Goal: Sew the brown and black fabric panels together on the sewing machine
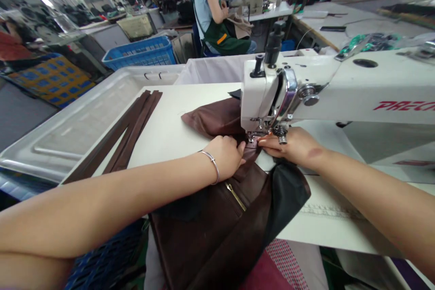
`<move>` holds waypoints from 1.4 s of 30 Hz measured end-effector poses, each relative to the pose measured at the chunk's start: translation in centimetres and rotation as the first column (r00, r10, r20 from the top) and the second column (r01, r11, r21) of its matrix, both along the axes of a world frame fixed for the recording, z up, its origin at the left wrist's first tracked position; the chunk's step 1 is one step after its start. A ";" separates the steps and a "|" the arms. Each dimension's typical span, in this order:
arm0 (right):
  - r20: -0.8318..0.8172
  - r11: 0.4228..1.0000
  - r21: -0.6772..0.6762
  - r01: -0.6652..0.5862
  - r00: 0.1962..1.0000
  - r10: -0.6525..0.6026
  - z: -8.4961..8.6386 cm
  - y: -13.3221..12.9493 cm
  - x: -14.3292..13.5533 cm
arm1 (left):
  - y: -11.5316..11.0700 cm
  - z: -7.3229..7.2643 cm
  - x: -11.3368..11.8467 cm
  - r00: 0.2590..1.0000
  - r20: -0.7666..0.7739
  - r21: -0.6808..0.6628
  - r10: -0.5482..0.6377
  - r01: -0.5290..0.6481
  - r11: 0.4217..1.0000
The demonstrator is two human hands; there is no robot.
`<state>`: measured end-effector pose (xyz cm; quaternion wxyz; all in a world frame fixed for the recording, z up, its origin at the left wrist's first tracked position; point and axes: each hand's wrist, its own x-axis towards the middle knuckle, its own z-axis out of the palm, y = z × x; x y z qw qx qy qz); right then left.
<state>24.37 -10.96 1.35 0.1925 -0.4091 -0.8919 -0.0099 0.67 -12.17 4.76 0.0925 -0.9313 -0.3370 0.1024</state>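
Observation:
A brown leather piece [210, 240] with black lining [288, 195] and a brass zipper [235, 196] runs from the sewing machine's presser foot [252, 137] down over the table's front edge. My left hand [224, 157], a bracelet on its wrist, is closed on the leather just left of the foot, its fingers curled and partly hidden. On the other side, my right hand [288, 146] has its fingers together, pinching the leather's edge close to the needle. Part of that hand lies behind the machine head [260, 95]. More leather bulges up behind the foot.
Brown strips [131, 138] lie on the left of the white sewing table [170, 118]. Beyond them stands a white plastic bin [102, 140], with a blue basket [141, 53] behind. The machine arm [360, 86] spans the right side. A co-worker [212, 13] sits farther back.

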 end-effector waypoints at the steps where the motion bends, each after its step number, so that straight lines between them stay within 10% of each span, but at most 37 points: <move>1: 0.011 0.999 0.012 -0.038 0.999 0.038 -0.1 0.1 0.1 | 0.1 -0.1 0.0 0.998 0.052 0.011 -0.030 0.029 1.000; 11: 0.018 0.967 0.089 -0.239 0.971 0.238 -1.8 -0.3 0.5 | -0.2 -4.0 -1.1 0.916 0.396 -0.056 -0.060 0.090 0.994; 42: 0.026 0.993 0.096 -0.068 0.997 0.066 -2.7 0.0 0.0 | 0.6 -3.7 -0.4 0.905 0.424 -0.073 -0.022 0.058 0.996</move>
